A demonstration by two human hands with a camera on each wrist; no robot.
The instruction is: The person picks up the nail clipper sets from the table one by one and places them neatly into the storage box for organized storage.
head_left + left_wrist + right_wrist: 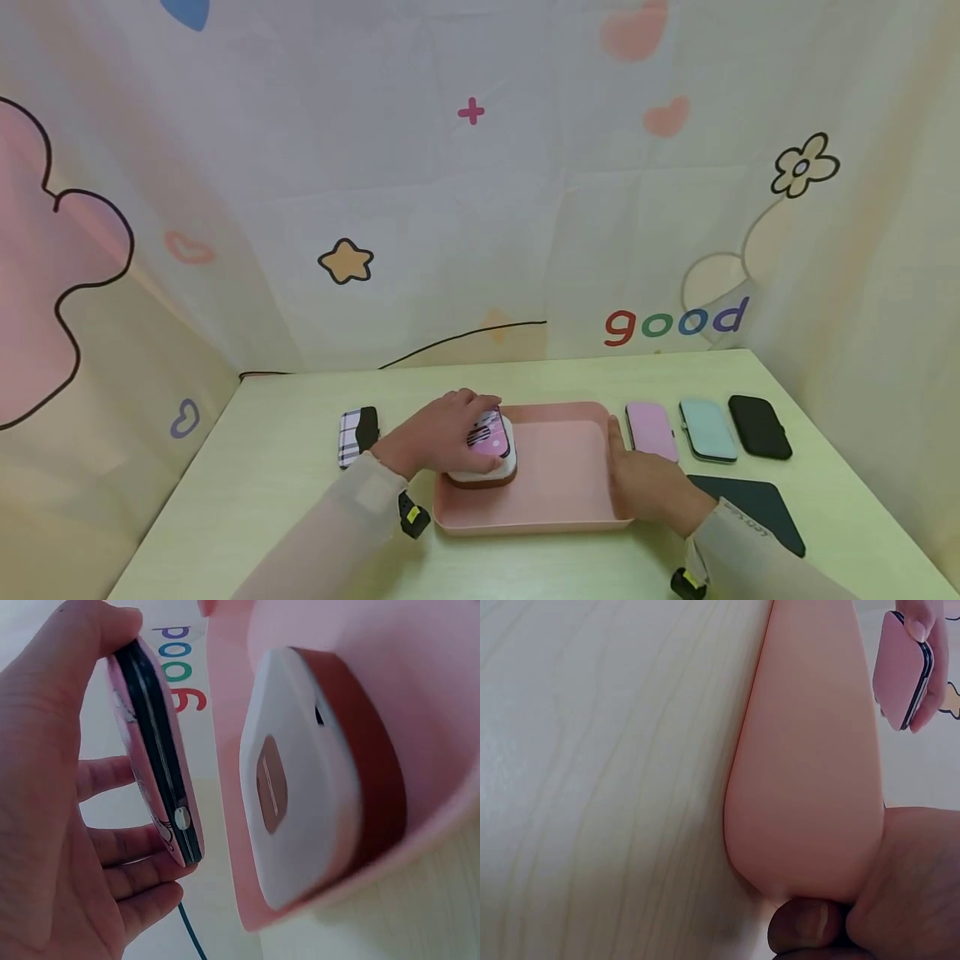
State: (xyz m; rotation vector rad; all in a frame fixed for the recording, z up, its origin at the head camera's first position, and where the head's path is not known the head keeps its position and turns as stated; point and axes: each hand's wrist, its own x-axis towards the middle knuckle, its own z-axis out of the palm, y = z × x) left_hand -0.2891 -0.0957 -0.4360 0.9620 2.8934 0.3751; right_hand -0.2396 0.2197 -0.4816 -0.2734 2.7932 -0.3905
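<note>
Holding a pink case (487, 443) over the left part of the pink tray (564, 467): left hand (442, 435) pinches it edgewise, thumb at one end, fingertips at the other; left wrist view shows a gap to the white-and-brown case (319, 787) inside the tray. Right hand (652, 487) against the tray's right end; cannot tell whether fingers curl round the wall or merely press. Main risk, as judged: the pink case slipping, since contact looks limited to its ends; a loosened thumb would let it swing or drop. Let go off-centre, it could slide from the white top, whose edges are rounded. Uneven pressure from the right hand might tilt or shift the tray. Lilac case (651, 432) just beside that hand, could be nudged by a sideways push
</note>
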